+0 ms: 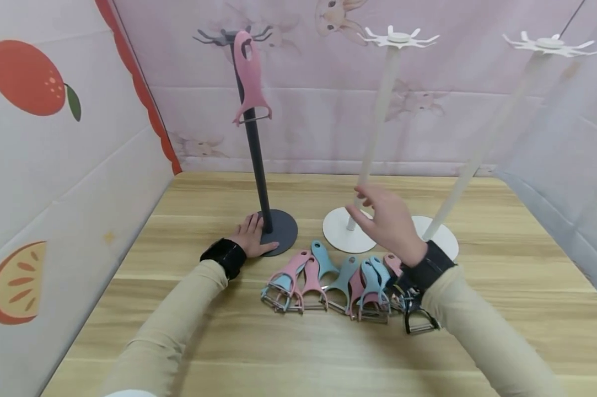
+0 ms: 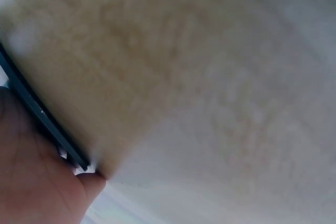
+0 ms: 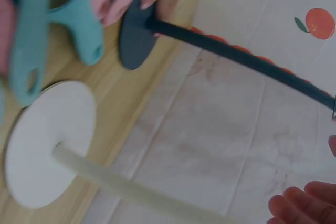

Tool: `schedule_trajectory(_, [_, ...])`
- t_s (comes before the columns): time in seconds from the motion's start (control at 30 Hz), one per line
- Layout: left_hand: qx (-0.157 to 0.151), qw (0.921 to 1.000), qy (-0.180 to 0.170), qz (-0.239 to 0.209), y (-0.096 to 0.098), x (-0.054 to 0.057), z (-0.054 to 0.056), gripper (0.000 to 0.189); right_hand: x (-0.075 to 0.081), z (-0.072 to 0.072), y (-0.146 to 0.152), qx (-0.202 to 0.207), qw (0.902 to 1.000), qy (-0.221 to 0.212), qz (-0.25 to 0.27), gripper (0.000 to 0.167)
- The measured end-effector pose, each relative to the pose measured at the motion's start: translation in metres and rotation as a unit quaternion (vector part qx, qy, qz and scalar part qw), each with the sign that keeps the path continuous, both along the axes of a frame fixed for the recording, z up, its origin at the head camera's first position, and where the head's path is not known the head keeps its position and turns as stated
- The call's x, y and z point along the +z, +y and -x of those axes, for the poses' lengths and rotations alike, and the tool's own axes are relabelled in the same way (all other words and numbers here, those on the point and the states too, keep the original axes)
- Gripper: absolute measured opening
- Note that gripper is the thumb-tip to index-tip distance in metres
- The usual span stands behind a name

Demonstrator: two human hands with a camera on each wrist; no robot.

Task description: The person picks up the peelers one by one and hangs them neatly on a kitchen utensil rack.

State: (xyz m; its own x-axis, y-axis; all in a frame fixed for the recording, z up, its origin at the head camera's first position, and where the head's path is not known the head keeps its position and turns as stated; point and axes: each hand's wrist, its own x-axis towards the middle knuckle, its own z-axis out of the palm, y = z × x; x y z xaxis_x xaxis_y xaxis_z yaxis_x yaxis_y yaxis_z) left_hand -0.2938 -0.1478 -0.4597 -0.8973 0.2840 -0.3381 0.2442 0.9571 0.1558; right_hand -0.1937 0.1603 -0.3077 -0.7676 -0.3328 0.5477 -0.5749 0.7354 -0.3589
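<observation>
My left hand [image 1: 249, 236] rests on the round base [image 1: 283, 231] of a dark grey stand, its fingers spread beside the pole. From a hook at the top of that stand hangs a pink peeler [image 1: 250, 71], blade end down. Raised above the table, my right hand [image 1: 390, 223] holds nothing; its fingers are loosely bent. In the head view it overlaps the pole of the middle white stand [image 1: 375, 132], but the right wrist view shows its fingers [image 3: 302, 203] apart from that pole. Beneath it lie pink peelers [image 1: 312, 275], blue peelers [image 1: 348, 278] and a black peeler [image 1: 419, 320], partly overlapping.
A second white stand [image 1: 482, 149] leans rightward in the head view, its base [image 1: 444, 242] partly behind my right wrist. Both white stands carry several hooks on top. The wooden table [image 1: 298, 353] meets a pink rabbit-print cloth [image 1: 298, 132] at the back.
</observation>
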Motion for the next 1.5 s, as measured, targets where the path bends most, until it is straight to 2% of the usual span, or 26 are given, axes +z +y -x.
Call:
schedule_trajectory(0.27, [-0.002, 1.0000, 0.001, -0.005, -0.001, 0.007, -0.009, 0.090, -0.024, -0.015, 0.049, -0.035, 0.9949, -0.053, -0.079, 0.034])
schedule_trajectory(0.4, [-0.002, 1.0000, 0.004, -0.001, 0.000, 0.008, -0.008, 0.090, -0.033, -0.020, 0.072, -0.048, 0.9877, -0.092, -0.117, 0.029])
schedule_trajectory(0.53, [-0.007, 0.9999, 0.006, -0.006, 0.000, 0.005, -0.005, 0.090, -0.042, -0.025, 0.088, -0.048, 0.9757, -0.154, -0.148, 0.025])
schedule_trajectory(0.63, [-0.004, 0.9999, 0.003, -0.010, -0.001, 0.005, -0.005, 0.091, -0.053, -0.026, 0.093, -0.039, 0.9666, -0.190, -0.167, 0.022])
schedule_trajectory(0.73, [-0.001, 0.9999, 0.001, -0.010, -0.001, 0.006, -0.005, 0.091, -0.064, -0.026, 0.093, -0.036, 0.9616, -0.207, -0.176, 0.023])
schedule_trajectory(0.87, [-0.002, 1.0000, -0.003, -0.005, -0.001, 0.008, -0.006, 0.089, -0.076, -0.025, 0.089, -0.051, 0.9556, -0.233, -0.173, 0.027])
schedule_trajectory(0.97, [-0.002, 1.0000, -0.004, 0.000, 0.000, 0.009, -0.007, 0.089, -0.081, -0.024, 0.086, -0.062, 0.9470, -0.259, -0.180, 0.032])
schedule_trajectory(1.1, [-0.003, 1.0000, -0.002, 0.001, 0.001, 0.009, -0.007, 0.090, -0.083, -0.025, 0.082, -0.072, 0.9381, -0.275, -0.198, 0.037])
schedule_trajectory(1.2, [-0.002, 1.0000, -0.005, 0.000, 0.000, 0.008, -0.006, 0.089, -0.084, -0.025, 0.080, -0.078, 0.9354, -0.280, -0.201, 0.034])
schedule_trajectory(1.4, [0.001, 0.9999, -0.013, -0.004, 0.000, 0.011, -0.008, 0.089, -0.085, -0.023, 0.078, -0.083, 0.9381, -0.270, -0.200, 0.024])
schedule_trajectory(1.5, [0.003, 0.9999, -0.012, -0.002, 0.001, 0.012, -0.009, 0.089, -0.084, -0.025, 0.078, -0.084, 0.9425, -0.260, -0.193, 0.017])
